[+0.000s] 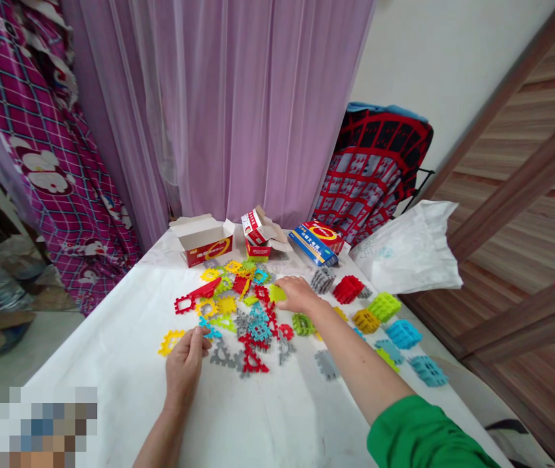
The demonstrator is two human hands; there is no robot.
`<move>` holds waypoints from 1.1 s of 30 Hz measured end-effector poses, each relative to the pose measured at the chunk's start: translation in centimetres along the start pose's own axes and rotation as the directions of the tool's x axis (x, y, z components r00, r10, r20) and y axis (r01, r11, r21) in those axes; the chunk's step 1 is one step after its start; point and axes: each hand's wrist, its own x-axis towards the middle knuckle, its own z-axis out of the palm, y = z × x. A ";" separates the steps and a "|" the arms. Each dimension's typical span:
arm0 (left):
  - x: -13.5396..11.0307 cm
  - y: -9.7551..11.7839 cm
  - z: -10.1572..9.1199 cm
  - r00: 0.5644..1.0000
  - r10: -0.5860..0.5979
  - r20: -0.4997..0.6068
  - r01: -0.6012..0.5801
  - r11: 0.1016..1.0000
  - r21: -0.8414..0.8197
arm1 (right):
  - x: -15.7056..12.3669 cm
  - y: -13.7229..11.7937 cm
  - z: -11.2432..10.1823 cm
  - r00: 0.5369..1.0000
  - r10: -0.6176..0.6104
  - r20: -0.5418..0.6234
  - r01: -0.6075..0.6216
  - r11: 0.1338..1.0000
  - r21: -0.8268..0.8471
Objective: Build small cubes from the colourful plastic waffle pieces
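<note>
My right hand (297, 294) reaches over the table with its fingers closed on a lime-green building piece (277, 294). My left hand (186, 356) is at the near left side of the pile, fingers curled together; what they hold, if anything, is hidden. Just past its fingertips lies a blue toothed piece (210, 329), and a yellow toothed piece (169, 342) is on its left. Between the hands spreads a loose heap of red, grey, yellow, blue and green interlocking pieces, among them a red triangular frame (255, 359) and a blue window piece (260, 331).
Stacks sorted by colour stand on the right: red (348, 289), grey (323, 279), yellow (366, 320), lime (385, 306) and blue (403, 334). An open carton (208, 250), smaller boxes (257, 242) and a blue box (313, 244) line the back. A white bag (407, 250) lies at the right edge.
</note>
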 end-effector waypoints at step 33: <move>-2.0 2.5 1.2 0.923 -0.132 0.360 0.179 0.979 -0.101 | -10.1 -4.2 0.7 0.916 -0.322 -0.239 0.368 0.911 0.185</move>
